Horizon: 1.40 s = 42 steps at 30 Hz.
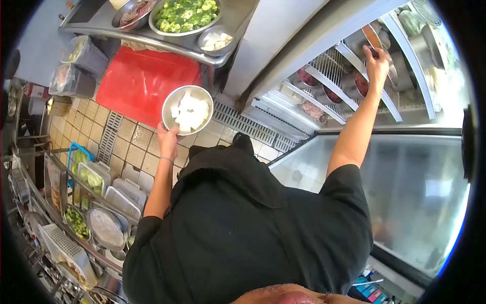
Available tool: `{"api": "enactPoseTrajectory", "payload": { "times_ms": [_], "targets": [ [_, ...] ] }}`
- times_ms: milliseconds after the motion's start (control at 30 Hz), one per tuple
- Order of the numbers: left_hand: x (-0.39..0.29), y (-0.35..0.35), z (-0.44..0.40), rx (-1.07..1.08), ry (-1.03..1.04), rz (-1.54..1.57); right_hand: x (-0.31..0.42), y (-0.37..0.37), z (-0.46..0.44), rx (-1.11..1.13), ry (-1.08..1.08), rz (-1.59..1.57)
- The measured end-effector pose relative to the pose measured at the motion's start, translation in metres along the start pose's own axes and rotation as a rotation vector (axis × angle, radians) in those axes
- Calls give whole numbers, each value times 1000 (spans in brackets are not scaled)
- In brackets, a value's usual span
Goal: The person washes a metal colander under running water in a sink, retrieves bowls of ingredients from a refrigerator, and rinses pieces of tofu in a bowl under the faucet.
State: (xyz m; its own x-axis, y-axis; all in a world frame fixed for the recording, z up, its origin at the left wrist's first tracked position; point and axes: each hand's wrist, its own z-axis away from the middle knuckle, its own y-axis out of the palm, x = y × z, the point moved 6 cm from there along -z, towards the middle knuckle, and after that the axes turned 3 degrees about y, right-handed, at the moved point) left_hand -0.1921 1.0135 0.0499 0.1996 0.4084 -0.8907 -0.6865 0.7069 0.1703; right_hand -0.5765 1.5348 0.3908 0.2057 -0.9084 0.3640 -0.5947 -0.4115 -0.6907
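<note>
My left hand [169, 142] holds the rim of a metal bowl [166, 112] with white chunks [191, 112] in it, over the tiled floor. Reaching into the open fridge [304, 50], my right hand [377, 65] grips the rim of a metal bowl [400, 76] on a wire shelf. An orange-brown surface [372, 36] shows beside its fingertips. Bowls with red meat [361, 83] stand on the shelf near this hand.
A steel table [202, 54] bears a bowl of broccoli [186, 15], a meat bowl and a small bowl of white pieces [215, 40]. Below it is a red lid [147, 81]. Racks with tubs [93, 177] stand at left; the glass door [405, 187] is open at right.
</note>
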Motion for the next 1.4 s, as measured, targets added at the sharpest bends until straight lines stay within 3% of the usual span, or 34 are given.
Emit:
{"api": "enactPoseTrajectory", "payload": {
  "times_ms": [100,233,400,500,633,667,833,900,1033,1200,1300,1400],
  "targets": [
    [3,-13,-2,9,-16,65,-3,-13,5,-27,-117,165],
    [-10,-26,4,59,-31,-15,-10,-19,9,-126,-109,181],
    [-10,-41,11,31,-49,-23,-26,-23,10,-77,127,181],
    [-5,-50,11,-5,-39,-54,-31,-28,10,-110,134,203],
    [-5,-43,21,-37,-50,-24,-37,-29,19,-190,3,129],
    [-6,-39,24,-33,-52,-26,-33,-33,23,-268,-100,144],
    [-1,-32,21,-35,-65,-64,-23,-83,47,-457,89,-91],
    [-2,-24,24,-31,-62,-73,-29,-108,55,-638,61,237],
    [3,-14,22,-18,-72,-103,-83,-106,49,-302,227,438],
    [11,2,15,-34,-119,-110,-127,-103,31,-230,254,461],
    [14,14,15,-31,-128,-104,-168,-92,19,-217,150,481],
    [14,22,15,-14,-110,-111,-234,-79,-4,-93,242,454]
  ]
}}
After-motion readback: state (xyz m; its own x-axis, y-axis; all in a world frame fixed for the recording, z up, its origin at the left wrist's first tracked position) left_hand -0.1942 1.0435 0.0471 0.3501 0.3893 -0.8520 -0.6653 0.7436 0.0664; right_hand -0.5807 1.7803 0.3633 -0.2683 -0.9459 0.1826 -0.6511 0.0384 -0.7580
